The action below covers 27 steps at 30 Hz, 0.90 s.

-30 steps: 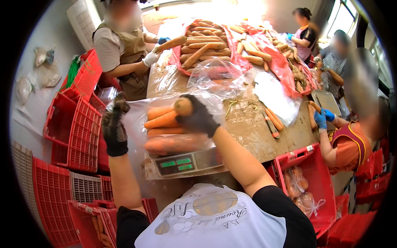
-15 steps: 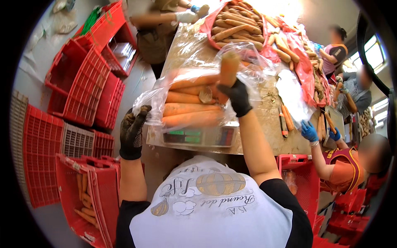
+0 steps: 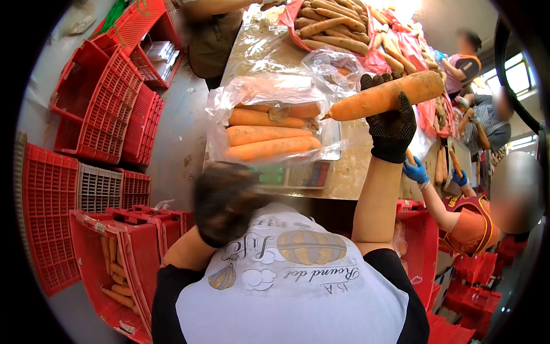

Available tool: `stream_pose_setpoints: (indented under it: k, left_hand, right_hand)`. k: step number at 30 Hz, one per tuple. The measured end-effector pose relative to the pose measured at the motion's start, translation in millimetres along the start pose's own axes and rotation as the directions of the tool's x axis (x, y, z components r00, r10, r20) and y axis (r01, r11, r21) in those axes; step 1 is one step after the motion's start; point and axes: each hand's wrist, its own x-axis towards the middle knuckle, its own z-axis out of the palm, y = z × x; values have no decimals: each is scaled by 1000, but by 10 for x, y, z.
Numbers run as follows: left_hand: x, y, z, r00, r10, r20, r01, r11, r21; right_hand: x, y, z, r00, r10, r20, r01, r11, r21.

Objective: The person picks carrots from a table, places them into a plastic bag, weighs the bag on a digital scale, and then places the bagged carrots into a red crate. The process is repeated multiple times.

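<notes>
A large carrot is gripped in my right hand, which wears a black dotted glove. The carrot is held up above the right part of the table, its thin tip pointing left. My left hand, also in a black glove, is smeared by motion in front of my chest, near the table's front edge; its fingers cannot be made out. Between and beyond my hands, a clear plastic bag with several carrots inside lies on a scale with a green lit display.
A red-lined heap of carrots stands at the far side of the table. Red crates line the left, one crate holding carrots. A co-worker in blue gloves is close on the right; others stand farther off.
My right hand has lifted a carrot away from the bag, up and to the right. My left hand has let go of the bag's left side and come in toward my chest.
</notes>
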Motion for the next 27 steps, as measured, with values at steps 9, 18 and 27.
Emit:
stream_pose_setpoints:
  k: [9, 18, 27]
  left_hand:
    - [-915, -504, 1838, 925, 210, 317, 90, 689, -719]
    - [-929, -158, 2809, 657, -83, 750, 732, 310, -607]
    - [-666, 5, 2911, 417, -222, 881, 844, 455, -285]
  right_hand:
    - [-243, -963, -847, 978, -163, -134, 118, 949, -291]
    - [-546, -1354, -1939, 974, -68, -217, -166, 435, -885]
    - [-562, -468, -2921, 905, 136, -403, -390, -114, -914]
